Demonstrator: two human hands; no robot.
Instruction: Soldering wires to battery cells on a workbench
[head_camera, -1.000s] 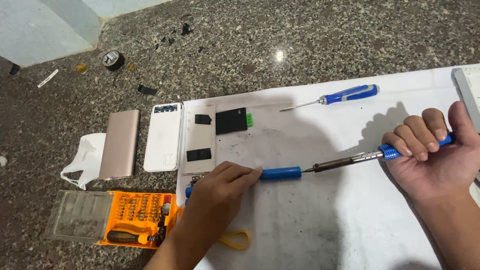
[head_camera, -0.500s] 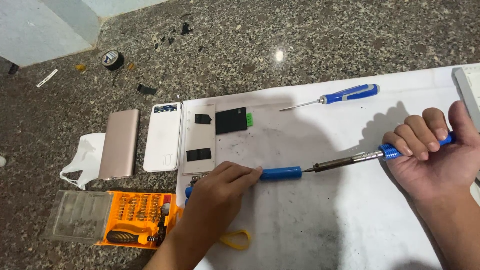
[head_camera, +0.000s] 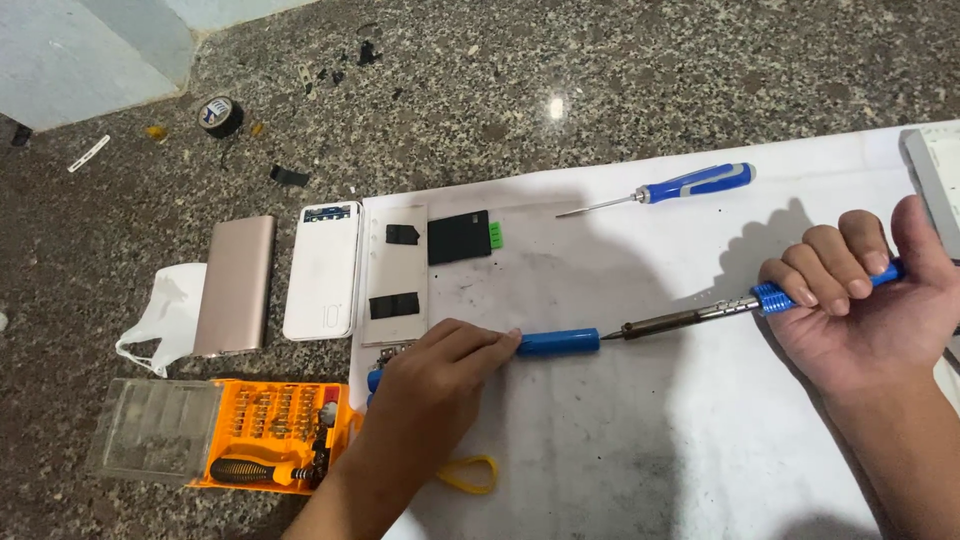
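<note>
Soldering iron tip meets the end of a blue cell lying crosswise on the white sheet.

From my remote seat, reading left to right: my left hand (head_camera: 425, 385) lies flat over the near end of the blue cylindrical cell (head_camera: 558, 342), fingers closed down on it and pinning it to the white sheet (head_camera: 620, 450) on the desk. The cell's long axis runs left to right, its free end pointing toward my other hand. The soldering iron (head_camera: 690, 318) continues that same line, tip touching the cell's right end. My right hand (head_camera: 870, 300) is fisted tight around the iron's blue grip, farther from the cell than the left.
</note>
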